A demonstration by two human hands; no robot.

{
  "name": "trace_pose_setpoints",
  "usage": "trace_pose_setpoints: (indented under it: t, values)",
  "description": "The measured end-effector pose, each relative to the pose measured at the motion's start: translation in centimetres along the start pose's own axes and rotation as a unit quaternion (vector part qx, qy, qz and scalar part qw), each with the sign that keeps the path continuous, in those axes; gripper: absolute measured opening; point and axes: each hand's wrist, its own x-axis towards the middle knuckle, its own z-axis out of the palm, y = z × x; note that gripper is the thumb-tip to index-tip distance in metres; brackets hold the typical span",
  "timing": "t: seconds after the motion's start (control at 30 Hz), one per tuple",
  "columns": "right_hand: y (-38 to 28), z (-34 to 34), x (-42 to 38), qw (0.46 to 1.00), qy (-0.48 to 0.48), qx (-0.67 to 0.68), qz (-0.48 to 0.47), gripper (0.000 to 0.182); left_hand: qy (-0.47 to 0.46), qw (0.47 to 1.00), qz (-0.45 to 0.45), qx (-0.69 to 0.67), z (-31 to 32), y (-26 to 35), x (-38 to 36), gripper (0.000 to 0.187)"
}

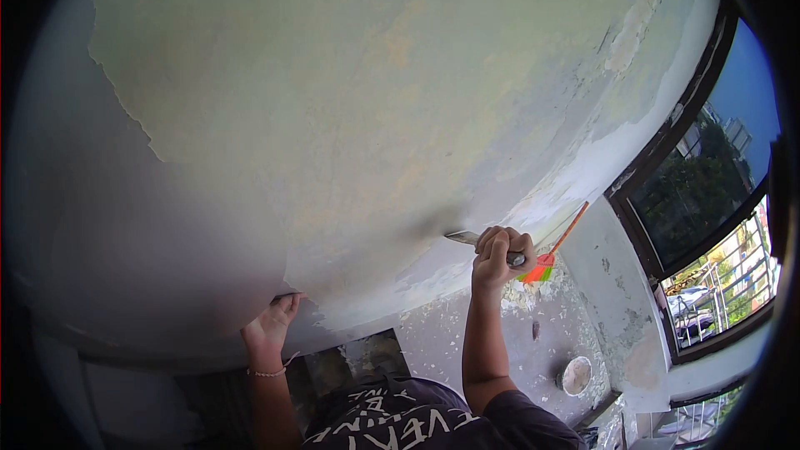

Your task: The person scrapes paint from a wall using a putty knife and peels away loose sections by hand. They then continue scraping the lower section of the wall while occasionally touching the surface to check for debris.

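Note:
My right hand (502, 257) is wrapped round the handle of a scraper (461, 237). The scraper's metal blade points left, close to the wall (358, 133), and a shadow falls beside its tip. Lower and to the left, my left hand (271, 323) has its fingers pinched together right at the wall, where an edge of peeled paint runs down to them. A thin dark sliver shows at those fingertips; I cannot tell what it is. Pale green and yellowish patches cover much of the wall, with grey paint (92, 200) at the left.
An orange-handled broom (546, 265) leans in the corner at right. A round pail (575, 377) stands on the floor (517, 342), which is strewn with paint flakes. Dark-framed windows (708, 175) line the right side. Dark glossy panels (354, 362) lie below the wall.

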Motion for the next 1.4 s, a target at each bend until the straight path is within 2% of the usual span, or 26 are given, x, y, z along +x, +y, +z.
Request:
trace_pose_setpoints:
  t: [0.07, 0.1, 0.2, 0.3, 0.37, 0.4, 0.5, 0.6, 0.67, 0.83, 0.93, 1.0, 1.07, 1.1, 1.2, 1.23, 1.33, 1.4]
  values:
    - [-1.0, 0.1, 1.2, 0.999, -0.004, 0.048, 0.007, 0.034, -0.004, 1.0, -0.01, -0.003, -0.2, 0.2, 0.1, 0.115]
    - [-1.4, 0.2, 1.4, 0.998, -0.008, 0.065, -0.02, 0.034, -0.005, 1.0, -0.013, -0.005, -0.1, 0.2, 0.1, 0.116]
    - [0.6, 0.3, 0.7, 0.999, -0.016, 0.019, 0.027, 0.037, 0.0, 1.0, -0.001, -0.001, 0.1, 0.0, 0.1, 0.118]
    - [-0.8, -0.2, 1.3, 0.998, 0.023, 0.054, 0.029, 0.035, 0.029, 0.996, -0.035, -0.074, -0.1, 0.4, 0.1, 0.105]
    - [-1.5, -0.1, 1.8, 0.995, 0.03, 0.09, -0.011, 0.035, 0.005, 0.999, -0.022, -0.028, -0.1, 0.4, 0.5, 0.116]
    - [-0.2, -0.2, 1.3, 1.0, 0.002, 0.026, -0.007, 0.035, 0.0, 1.0, -0.018, -0.004, -0.2, 0.3, 0.1, 0.122]
    - [5.6, -1.8, -2.6, 0.986, -0.072, -0.15, 0.028, 0.036, 0.039, 0.996, -0.035, -0.071, 0.0, 0.4, 0.0, 0.122]
    - [1.4, -1.1, -1.7, 0.998, 0.033, 0.032, 0.046, 0.035, -0.019, 0.999, -0.025, 0.006, -0.3, 0.5, 0.1, 0.124]
    - [-1.0, -0.4, -1.0, 0.998, 0.042, 0.029, -0.031, 0.034, -0.018, 1.0, -0.018, 0.008, -0.6, 0.3, -0.2, 0.124]
    - [0.5, 0.2, -0.7, 1.0, 0.018, -0.007, -0.014, 0.033, -0.001, 1.0, -0.017, 0.003, -0.4, 0.2, 0.0, 0.123]
    - [-1.0, 0.0, -0.6, 0.998, 0.015, 0.025, -0.052, 0.033, 0.002, 1.0, -0.019, -0.014, 0.1, 0.3, 0.5, 0.119]
    - [0.1, 0.1, -1.3, 0.999, 0.018, 0.003, -0.028, 0.033, 0.025, 0.998, -0.027, -0.058, -0.1, 0.4, 0.0, 0.111]
    - [2.1, 0.0, -2.0, 0.998, -0.006, -0.057, 0.004, 0.033, 0.02, 0.999, -0.026, -0.022, 0.0, 0.6, -0.3, 0.121]
    - [1.8, -0.1, -1.7, 0.999, -0.006, -0.043, 0.026, 0.034, 0.012, 1.0, -0.024, -0.007, 0.2, 0.4, -0.1, 0.126]
    - [-0.8, -0.3, -0.7, 0.996, 0.028, 0.08, -0.024, 0.037, -0.002, 1.0, -0.025, -0.002, 0.0, 0.5, 0.0, 0.127]
    - [-1.5, 0.0, -0.5, 0.997, 0.027, 0.064, -0.035, 0.037, -0.005, 1.0, -0.024, -0.003, 0.0, 0.4, 0.1, 0.127]
    - [2.5, 0.0, -2.0, 0.997, -0.015, -0.079, -0.006, 0.036, 0.019, 0.999, -0.036, -0.023, 0.4, 0.6, -0.3, 0.125]
    - [1.8, -0.3, -1.3, 0.999, -0.016, -0.041, -0.007, 0.034, 0.062, 0.994, -0.042, -0.08, 1.0, 0.5, -0.2, 0.117]
